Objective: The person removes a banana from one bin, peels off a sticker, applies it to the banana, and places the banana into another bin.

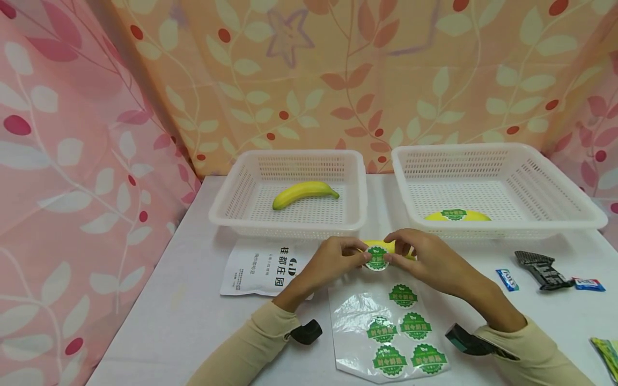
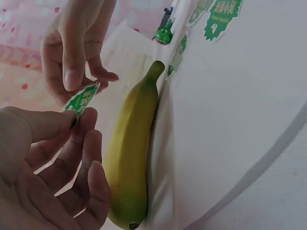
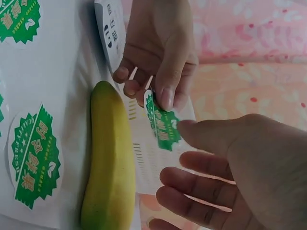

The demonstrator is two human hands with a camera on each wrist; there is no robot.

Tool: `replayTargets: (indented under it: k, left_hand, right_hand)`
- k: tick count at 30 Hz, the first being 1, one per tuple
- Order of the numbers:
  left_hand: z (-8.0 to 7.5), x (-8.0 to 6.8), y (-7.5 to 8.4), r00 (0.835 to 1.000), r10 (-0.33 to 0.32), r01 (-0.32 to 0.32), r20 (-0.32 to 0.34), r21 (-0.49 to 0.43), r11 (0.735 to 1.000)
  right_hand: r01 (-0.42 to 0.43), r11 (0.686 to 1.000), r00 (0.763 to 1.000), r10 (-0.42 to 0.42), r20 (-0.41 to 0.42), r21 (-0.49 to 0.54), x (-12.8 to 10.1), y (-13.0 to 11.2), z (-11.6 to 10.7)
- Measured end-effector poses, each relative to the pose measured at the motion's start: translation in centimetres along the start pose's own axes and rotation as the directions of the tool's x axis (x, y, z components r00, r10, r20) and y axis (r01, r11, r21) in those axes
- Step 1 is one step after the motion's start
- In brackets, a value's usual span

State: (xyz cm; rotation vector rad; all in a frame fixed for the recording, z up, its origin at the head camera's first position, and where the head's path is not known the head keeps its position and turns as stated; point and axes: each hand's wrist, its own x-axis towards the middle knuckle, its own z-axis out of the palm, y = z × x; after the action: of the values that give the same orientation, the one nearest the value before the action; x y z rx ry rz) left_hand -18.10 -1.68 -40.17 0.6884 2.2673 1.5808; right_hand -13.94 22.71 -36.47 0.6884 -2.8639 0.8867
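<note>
Above a yellow-green banana on the table, my left hand pinches a round green-and-white sticker between thumb and forefinger. In the right wrist view the sticker shows a crease near its left side. My right hand is at the opposite edge, its thumb tip touching or very near the sticker. Its other fingers are spread apart from the thumb. Lengthwise below both hands lies the banana, untouched as far as the left wrist view shows. A sheet with several similar stickers lies nearer me.
At the back left, a white basket holds another banana. The back-right basket contains a yellow fruit bearing a green sticker. A white printed pouch lies left; small wrapped sweets and a black packet lie right.
</note>
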Motion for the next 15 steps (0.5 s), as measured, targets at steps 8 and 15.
replayTargets:
  k: [8,15]
  left_hand:
    - [0.2,0.1,0.3,0.988,0.151,-0.139,-0.026,0.26,0.956]
    - [0.4,0.2,0.1,0.983,0.183,-0.178,0.032,0.439,0.881]
  right_hand:
    - [-0.027,0.995,0.998,0.033,-0.052,0.099,0.4,1.2,0.5]
    - [-0.183,0.964,0.982,0.187,-0.004,0.193,0.8,2.4,1.0]
